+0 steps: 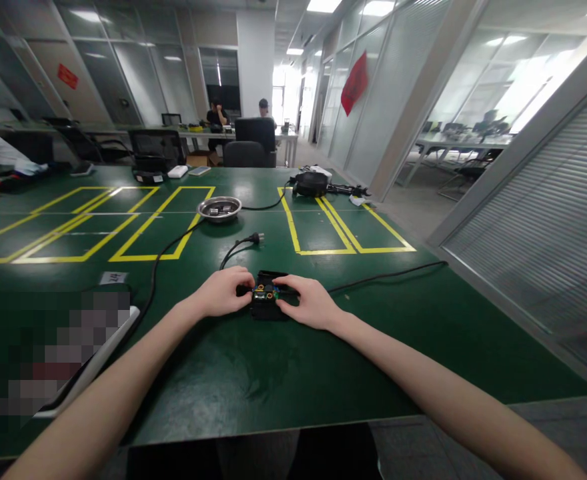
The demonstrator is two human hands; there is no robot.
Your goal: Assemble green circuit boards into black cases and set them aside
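A small black box [267, 295] with coloured parts and wires showing inside lies on the green table [283, 373]. My left hand [223, 291] grips its left side with curled fingers. My right hand [309, 301] holds its right side, fingers pressed on the top edge. A black cord with a plug [256, 237] runs from the box's left end toward the far side. Another black cable [388, 273] trails off to the right.
A metal dish [219, 208] with small parts sits further back between yellow tape lines. A black device [310, 183] with cables lies at the far right. A white object [98, 360] is at my left. Two people sit at a distant desk.
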